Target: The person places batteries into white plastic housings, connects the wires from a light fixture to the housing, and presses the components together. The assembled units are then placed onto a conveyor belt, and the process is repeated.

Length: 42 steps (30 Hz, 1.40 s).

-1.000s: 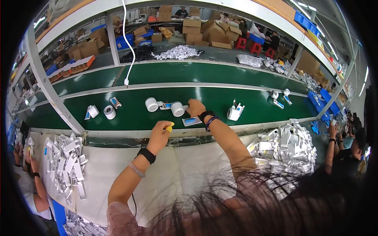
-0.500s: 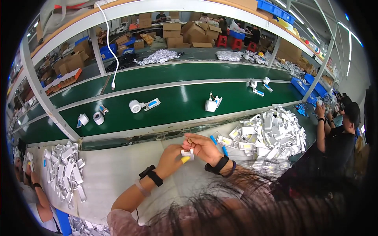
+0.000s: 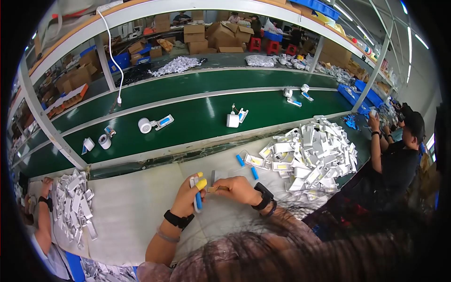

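The person's left hand [image 3: 185, 198] grips a white-and-blue part [image 3: 198, 201]; just beside it, the right hand [image 3: 238, 190] pinches a small tan piece [image 3: 212, 189], seemingly close two-handed work, next calling for steady alignment.

Two hands are being counted for the wearer: one left hand [image 3: 184, 199] and one right hand [image 3: 238, 190]. One white casing [image 3: 195, 208] with one blue cylinder [image 3: 198, 200] is sitting in the left hand; one small tan piece [image 3: 217, 188] is showing at the right hand's fingers. Two loose blue cylinders [image 3: 254, 173] are lying on the worktop [image 3: 134, 207]. Two heaps of white parts [image 3: 315, 152] are occupying it, their pieces overlapping too closely for tallying. Six white round-headed units [image 3: 144, 125] are resting on the green belt [image 3: 195, 126]. Three red stools [image 3: 272, 47] are standing beyond; one white cable [image 3: 111, 51] is hanging.
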{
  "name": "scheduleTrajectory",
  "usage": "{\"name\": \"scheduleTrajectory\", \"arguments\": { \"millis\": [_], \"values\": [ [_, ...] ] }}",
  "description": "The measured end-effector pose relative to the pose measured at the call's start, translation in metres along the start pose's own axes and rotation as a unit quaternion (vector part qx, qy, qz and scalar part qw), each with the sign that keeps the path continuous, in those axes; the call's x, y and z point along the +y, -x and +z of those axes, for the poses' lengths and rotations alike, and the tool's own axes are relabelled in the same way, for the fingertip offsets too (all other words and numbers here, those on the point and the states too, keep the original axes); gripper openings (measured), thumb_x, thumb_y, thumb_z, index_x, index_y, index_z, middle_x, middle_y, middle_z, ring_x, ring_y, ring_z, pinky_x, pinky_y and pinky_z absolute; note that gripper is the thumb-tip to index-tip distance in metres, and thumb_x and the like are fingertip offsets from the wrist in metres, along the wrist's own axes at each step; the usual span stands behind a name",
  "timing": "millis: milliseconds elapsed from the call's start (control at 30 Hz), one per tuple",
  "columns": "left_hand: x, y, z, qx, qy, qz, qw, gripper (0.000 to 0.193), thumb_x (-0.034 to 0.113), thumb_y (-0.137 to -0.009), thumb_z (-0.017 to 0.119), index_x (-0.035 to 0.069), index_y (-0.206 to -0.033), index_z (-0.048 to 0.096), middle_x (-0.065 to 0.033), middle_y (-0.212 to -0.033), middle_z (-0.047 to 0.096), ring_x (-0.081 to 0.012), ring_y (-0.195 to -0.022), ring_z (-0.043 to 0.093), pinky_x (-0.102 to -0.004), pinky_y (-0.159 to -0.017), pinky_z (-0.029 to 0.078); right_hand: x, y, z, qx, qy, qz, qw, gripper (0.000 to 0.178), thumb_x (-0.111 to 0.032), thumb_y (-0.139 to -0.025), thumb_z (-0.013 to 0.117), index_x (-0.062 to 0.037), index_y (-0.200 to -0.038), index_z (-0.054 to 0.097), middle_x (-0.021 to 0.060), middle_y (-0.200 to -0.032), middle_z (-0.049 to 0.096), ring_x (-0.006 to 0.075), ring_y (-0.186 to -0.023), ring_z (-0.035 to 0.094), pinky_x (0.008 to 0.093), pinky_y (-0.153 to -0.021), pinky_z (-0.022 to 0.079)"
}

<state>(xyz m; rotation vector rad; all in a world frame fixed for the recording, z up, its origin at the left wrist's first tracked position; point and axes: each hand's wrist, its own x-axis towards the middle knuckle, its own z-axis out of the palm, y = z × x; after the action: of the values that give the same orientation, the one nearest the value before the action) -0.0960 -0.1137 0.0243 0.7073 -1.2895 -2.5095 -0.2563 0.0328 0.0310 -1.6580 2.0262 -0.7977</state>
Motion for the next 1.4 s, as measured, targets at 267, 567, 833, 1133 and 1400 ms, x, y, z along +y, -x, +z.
{"name": "scheduleTrajectory", "arguments": {
  "millis": [267, 567, 833, 1133, 1400],
  "values": [
    [-0.017, 0.003, -0.006, -0.005, -0.131, 0.076, 0.988, 0.030, 0.021, -0.092, 0.063, 0.004, -0.115, 0.055, -0.0042, -0.076, 0.059, -0.0124, -0.057, 0.054, -0.0285, -0.050, 0.047, -0.005, -0.007, -0.006, 0.181, 0.001, -0.262, 0.948, 0.020, -0.012, -0.075, 0.076, -0.0119, -0.091, 0.065, 0.0087, -0.098, 0.066, 0.0273, -0.103, 0.060, 0.0449, -0.093, 0.043],
    [-0.001, 0.014, -0.005, -0.130, -0.163, -0.043, 0.977, 0.029, 0.026, -0.099, 0.050, 0.001, -0.113, 0.056, -0.0049, -0.088, 0.062, -0.0113, -0.068, 0.059, -0.0273, -0.057, 0.052, 0.003, 0.000, 0.002, 0.104, -0.298, -0.144, 0.938, 0.014, -0.002, -0.083, 0.069, -0.0066, -0.091, 0.058, 0.0049, -0.092, 0.064, 0.0169, -0.089, 0.063, 0.0308, -0.083, 0.049],
    [-0.006, 0.015, -0.004, -0.074, -0.089, 0.016, 0.993, 0.030, 0.022, -0.100, 0.045, 0.003, -0.122, 0.050, -0.0067, -0.094, 0.059, -0.0121, -0.070, 0.056, -0.0281, -0.062, 0.052, 0.013, -0.001, -0.003, -0.026, -0.442, -0.022, 0.897, 0.014, -0.003, -0.091, 0.062, -0.0033, -0.104, 0.058, -0.0009, -0.096, 0.060, 0.0058, -0.086, 0.057, 0.0226, -0.075, 0.046],
    [-0.005, 0.020, 0.001, -0.031, -0.141, 0.108, 0.984, 0.039, 0.027, -0.100, 0.049, 0.005, -0.132, 0.046, -0.0056, -0.088, 0.062, -0.0131, -0.062, 0.057, -0.0265, -0.057, 0.048, -0.008, -0.004, -0.015, -0.037, -0.155, -0.161, 0.974, 0.027, -0.005, -0.091, 0.059, -0.0035, -0.118, 0.060, 0.0102, -0.084, 0.058, 0.0260, -0.085, 0.058, 0.0331, -0.077, 0.045],
    [-0.005, 0.017, 0.003, -0.012, -0.098, 0.093, 0.991, 0.032, 0.020, -0.100, 0.045, 0.001, -0.126, 0.043, -0.0109, -0.094, 0.060, -0.0166, -0.058, 0.058, -0.0316, -0.051, 0.051, -0.007, 0.005, -0.012, -0.025, -0.341, -0.008, 0.940, 0.017, -0.007, -0.095, 0.057, 0.0001, -0.109, 0.062, 0.0083, -0.097, 0.065, 0.0113, -0.077, 0.060, 0.0251, -0.070, 0.050]
  ]
}}
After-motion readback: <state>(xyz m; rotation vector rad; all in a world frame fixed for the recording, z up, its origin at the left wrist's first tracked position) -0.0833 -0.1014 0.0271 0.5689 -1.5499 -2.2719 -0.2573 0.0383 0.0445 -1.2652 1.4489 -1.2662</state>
